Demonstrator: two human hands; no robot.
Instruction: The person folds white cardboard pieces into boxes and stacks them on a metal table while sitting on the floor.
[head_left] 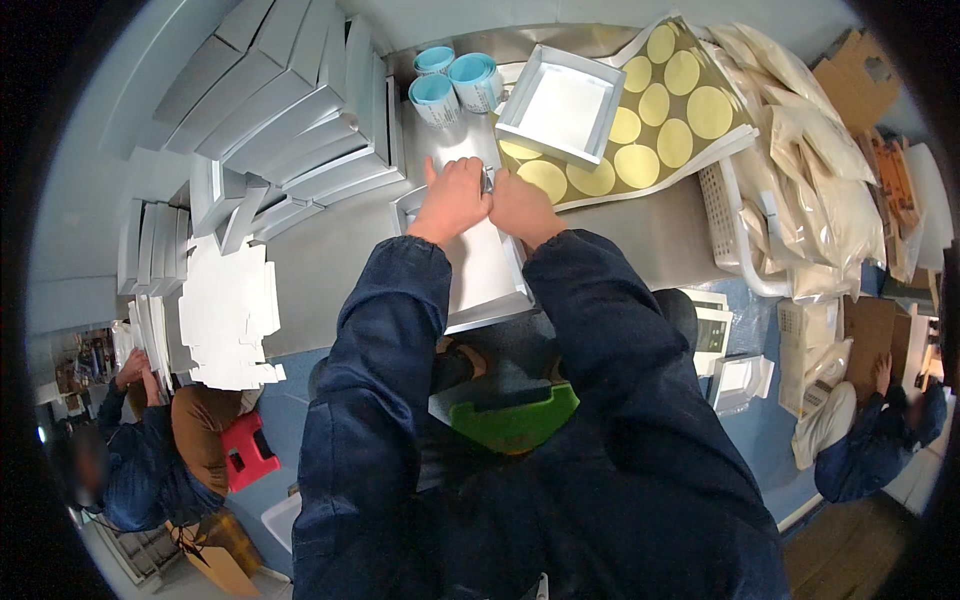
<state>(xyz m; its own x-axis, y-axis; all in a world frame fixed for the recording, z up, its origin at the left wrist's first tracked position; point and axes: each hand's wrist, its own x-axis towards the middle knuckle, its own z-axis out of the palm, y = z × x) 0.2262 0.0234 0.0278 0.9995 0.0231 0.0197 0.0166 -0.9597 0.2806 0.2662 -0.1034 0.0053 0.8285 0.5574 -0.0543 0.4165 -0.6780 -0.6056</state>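
A shallow white cardboard box (478,275) lies on the metal table right in front of me, its long side pointing away. My left hand (455,200) is closed at the box's far end, fingers bent over and the thumb sticking up. Close beside it, my right hand (527,208) is curled tightly at the far right corner. Between the two hands shows a small greyish bit, too small to make out. The fingertips and the far wall of the box are mostly hidden by my hands.
Beyond stand several rolls of blue-edged labels (472,80). A finished-looking white box tray (565,105) rests on a sheet of round yellow stickers (640,165). Left are stacked boxes (290,110) and flat white blanks (225,310); right, a basket (735,215) of plastic bags. Co-workers sit at both sides.
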